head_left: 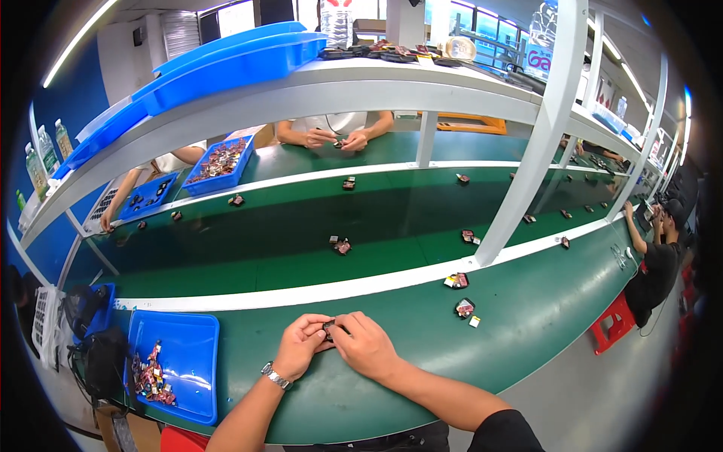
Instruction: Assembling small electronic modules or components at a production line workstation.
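1. A small black plastic part sits between both hands above the green bench; fingers hide most of it.
2. The left hand pinches it, thumb and fingers nearly closed. The right hand curls over it, its thumb hidden; I cannot tell whether it grips.
3. One silver metal-band watch circles the left wrist.
4. Rightward lie two black-and-red assemblies and, beside the nearer, one small pale piece.
5. Leftward, one blue rectangular plastic tray holds heaped reddish pieces, too overlapped to count.
6. Beyond, at least three people work, one opposite with head cut off.
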The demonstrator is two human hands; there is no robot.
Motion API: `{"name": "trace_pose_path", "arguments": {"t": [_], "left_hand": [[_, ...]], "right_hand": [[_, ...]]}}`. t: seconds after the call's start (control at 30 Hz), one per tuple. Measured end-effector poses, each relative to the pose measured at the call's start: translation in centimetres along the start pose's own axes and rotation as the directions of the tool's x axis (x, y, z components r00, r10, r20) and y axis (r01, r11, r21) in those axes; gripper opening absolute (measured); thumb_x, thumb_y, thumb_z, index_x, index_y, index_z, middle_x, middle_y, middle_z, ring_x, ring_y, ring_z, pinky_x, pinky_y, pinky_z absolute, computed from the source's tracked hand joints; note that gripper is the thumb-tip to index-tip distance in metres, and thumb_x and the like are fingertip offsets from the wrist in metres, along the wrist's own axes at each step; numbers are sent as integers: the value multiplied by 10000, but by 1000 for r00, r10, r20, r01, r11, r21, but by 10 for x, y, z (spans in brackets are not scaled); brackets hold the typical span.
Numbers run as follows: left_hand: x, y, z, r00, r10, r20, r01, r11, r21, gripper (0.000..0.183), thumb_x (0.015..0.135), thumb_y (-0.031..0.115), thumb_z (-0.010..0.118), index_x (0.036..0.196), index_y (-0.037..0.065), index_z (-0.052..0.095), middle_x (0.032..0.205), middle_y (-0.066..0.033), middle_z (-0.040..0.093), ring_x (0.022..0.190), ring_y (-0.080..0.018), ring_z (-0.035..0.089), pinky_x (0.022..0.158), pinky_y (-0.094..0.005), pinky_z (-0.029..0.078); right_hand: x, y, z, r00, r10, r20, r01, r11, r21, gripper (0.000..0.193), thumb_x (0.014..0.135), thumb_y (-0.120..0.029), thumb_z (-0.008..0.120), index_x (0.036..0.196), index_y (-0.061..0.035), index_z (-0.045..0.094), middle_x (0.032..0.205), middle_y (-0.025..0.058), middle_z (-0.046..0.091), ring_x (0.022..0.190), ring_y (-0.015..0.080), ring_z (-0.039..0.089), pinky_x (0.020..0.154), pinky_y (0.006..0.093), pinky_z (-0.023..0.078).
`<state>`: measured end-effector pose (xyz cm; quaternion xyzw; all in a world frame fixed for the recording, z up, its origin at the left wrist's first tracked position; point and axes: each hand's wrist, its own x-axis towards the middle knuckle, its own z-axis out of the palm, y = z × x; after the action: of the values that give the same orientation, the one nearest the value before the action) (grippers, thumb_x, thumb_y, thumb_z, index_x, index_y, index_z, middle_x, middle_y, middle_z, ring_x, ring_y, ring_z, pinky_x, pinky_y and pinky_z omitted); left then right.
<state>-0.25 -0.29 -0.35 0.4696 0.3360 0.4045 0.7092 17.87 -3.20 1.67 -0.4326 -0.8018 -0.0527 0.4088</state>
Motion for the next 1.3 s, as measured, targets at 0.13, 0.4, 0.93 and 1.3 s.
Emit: {"name": "trace_pose_path", "arguments": {"t": [0.13,0.4,0.93,1.3], "left_hand": [[1,2,5,999,-15,-31,15,1000,14,258,982,-36,473,1237,-11,501,1205,-123,625,1108,-189,625,954,-359,556],[2,0,6,1000,-28,11,28,997,-78,262,993,-20,476,1252,8,502,1221,-117,629,1100,-196,633,967,-361,547],[5,-3,8,1000,-6,16,7,999,-34,246,985,-18,486,1229,0,515,1189,-115,636,1084,-185,637,937,-349,562],[6,-5,3,999,25,-38,-29,992,-120,270,981,-12,501,1248,21,488,1211,-129,641,1071,-206,650,905,-369,567]], "right_hand": [[0,2,-1,999,-42,-26,42,999,-6,172,741,-75,638,907,-30,637,924,64,591,863,227,591,711,330,500],[-4,3,2,999,4,-53,-2,999,42,215,714,-15,687,928,-28,672,964,60,613,877,231,612,731,333,548],[-5,7,-1,999,-32,-37,29,996,-85,216,735,-85,634,939,-19,656,975,62,602,891,220,605,723,323,529],[-5,3,6,994,112,11,-113,987,119,325,779,-157,762,1080,-79,666,1134,113,618,945,277,634,764,351,560]]}}
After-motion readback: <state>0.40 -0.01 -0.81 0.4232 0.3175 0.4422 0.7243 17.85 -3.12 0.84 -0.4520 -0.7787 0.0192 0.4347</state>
